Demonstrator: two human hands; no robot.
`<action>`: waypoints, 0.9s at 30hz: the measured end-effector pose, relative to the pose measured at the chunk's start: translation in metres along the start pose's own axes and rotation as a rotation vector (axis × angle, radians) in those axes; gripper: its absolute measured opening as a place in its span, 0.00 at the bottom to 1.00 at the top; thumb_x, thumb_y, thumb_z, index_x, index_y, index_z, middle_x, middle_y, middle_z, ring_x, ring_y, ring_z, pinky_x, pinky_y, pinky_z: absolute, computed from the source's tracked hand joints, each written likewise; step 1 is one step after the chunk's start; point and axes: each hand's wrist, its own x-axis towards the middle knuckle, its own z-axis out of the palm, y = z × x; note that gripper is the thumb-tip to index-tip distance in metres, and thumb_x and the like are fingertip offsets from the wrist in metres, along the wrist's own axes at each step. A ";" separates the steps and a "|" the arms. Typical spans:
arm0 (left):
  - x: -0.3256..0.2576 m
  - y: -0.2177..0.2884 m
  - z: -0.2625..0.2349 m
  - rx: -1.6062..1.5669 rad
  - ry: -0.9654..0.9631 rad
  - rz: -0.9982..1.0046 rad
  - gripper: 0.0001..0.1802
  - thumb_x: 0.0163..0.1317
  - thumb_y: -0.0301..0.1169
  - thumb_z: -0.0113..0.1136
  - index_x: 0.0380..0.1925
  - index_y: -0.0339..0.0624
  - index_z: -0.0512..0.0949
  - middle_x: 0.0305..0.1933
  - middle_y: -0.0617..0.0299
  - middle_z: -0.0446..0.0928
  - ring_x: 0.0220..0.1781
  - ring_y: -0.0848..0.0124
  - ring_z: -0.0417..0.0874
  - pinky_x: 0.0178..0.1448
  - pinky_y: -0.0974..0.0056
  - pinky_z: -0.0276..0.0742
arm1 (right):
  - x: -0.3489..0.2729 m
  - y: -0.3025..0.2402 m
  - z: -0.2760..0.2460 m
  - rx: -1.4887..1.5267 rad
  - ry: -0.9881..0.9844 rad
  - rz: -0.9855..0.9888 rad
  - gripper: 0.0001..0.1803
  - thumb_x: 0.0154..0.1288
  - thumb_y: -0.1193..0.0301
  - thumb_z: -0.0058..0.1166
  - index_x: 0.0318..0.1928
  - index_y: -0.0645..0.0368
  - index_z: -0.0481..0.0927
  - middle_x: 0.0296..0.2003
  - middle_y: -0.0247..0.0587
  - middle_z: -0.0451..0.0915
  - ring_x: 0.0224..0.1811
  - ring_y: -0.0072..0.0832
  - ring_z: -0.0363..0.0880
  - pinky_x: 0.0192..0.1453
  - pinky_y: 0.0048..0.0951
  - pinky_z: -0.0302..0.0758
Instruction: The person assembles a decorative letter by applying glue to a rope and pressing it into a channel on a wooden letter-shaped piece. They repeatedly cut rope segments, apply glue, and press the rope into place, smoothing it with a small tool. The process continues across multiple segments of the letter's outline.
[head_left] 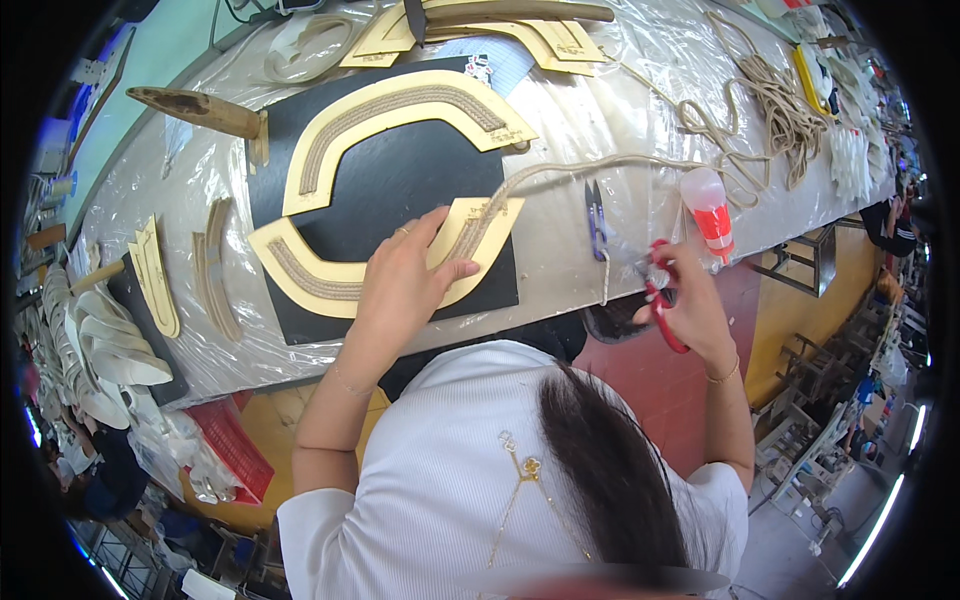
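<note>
My left hand (405, 265) lies on the lower of two curved cream templates (340, 270), fingers stretched and thumb apart, pressing on it. Rows of braided tan cord (310, 285) follow that template's curve. From its right end a loose length of cord (600, 159) runs off to the right. The upper template (395, 86) also carries rows of cord. Both rest on a black board (390, 170). Off the table's front edge, my right hand (692, 305) is closed around red-handled scissors (668, 330); the blades are partly hidden.
Purple-handled thread snips (597, 225) and a red-and-clear bottle (710, 207) lie right of the board. A tangled cord pile (785, 110) sits at the far right. A hammer (520, 12) lies at the back, a pointed wooden handle (195, 110) at left. A red crate (235, 450) stands below left.
</note>
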 end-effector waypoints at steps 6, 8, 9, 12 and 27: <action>-0.006 0.017 -0.017 0.099 -0.074 0.083 0.34 0.57 0.41 0.71 0.59 0.33 0.76 0.40 0.44 0.81 0.40 0.47 0.81 0.49 0.51 0.76 | 0.032 -0.013 0.001 -0.091 -0.278 -0.135 0.44 0.41 0.48 0.78 0.54 0.64 0.75 0.48 0.47 0.76 0.52 0.46 0.78 0.57 0.38 0.74; -0.007 0.022 -0.022 0.123 -0.087 0.099 0.33 0.57 0.42 0.70 0.59 0.33 0.76 0.40 0.45 0.81 0.40 0.47 0.81 0.50 0.51 0.76 | 0.042 -0.016 -0.001 -0.051 -0.315 -0.093 0.45 0.41 0.47 0.77 0.54 0.65 0.75 0.48 0.48 0.76 0.52 0.46 0.78 0.58 0.38 0.74; -0.008 0.024 -0.023 0.127 -0.098 0.105 0.33 0.58 0.42 0.70 0.59 0.32 0.76 0.40 0.45 0.81 0.40 0.47 0.81 0.50 0.51 0.75 | 0.046 -0.018 -0.002 -0.047 -0.335 -0.065 0.45 0.41 0.46 0.77 0.53 0.65 0.75 0.48 0.48 0.76 0.52 0.46 0.78 0.58 0.38 0.74; -0.005 0.027 -0.024 0.147 -0.095 0.143 0.33 0.58 0.41 0.70 0.59 0.32 0.75 0.40 0.45 0.81 0.41 0.48 0.81 0.51 0.52 0.75 | 0.053 -0.028 -0.001 -0.037 -0.266 -0.161 0.46 0.40 0.45 0.76 0.53 0.65 0.75 0.49 0.48 0.76 0.53 0.46 0.77 0.58 0.39 0.74; 0.007 0.046 -0.030 0.023 -0.100 0.005 0.43 0.50 0.34 0.78 0.62 0.35 0.64 0.35 0.47 0.82 0.36 0.52 0.85 0.42 0.58 0.78 | 0.070 -0.061 0.023 -0.421 0.125 -0.543 0.46 0.36 0.43 0.75 0.48 0.65 0.76 0.48 0.49 0.76 0.52 0.46 0.76 0.54 0.40 0.75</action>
